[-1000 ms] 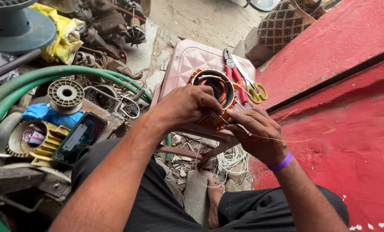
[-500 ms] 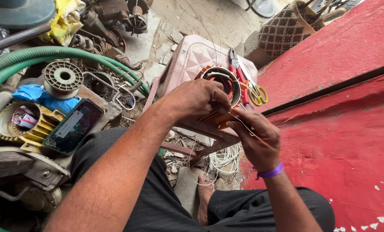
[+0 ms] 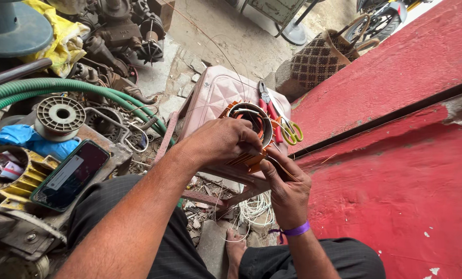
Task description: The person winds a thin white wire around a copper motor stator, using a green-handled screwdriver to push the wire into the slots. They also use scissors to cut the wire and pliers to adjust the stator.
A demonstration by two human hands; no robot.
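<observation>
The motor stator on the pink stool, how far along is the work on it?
Done: orange liners line the stator bore, and a pale wire loop already sits in it. In hand: the left hand grips the stator's near side while the right hand pinches a thin strand at its lower edge. Left: the pliers and scissors lie unused on the pink stool; how many slots remain is hidden.

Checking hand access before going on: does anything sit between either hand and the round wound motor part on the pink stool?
Nothing visible does. The left hand already grips the wound motor part, and the right hand touches its lower edge. Pliers and scissors lie beside it.
</observation>
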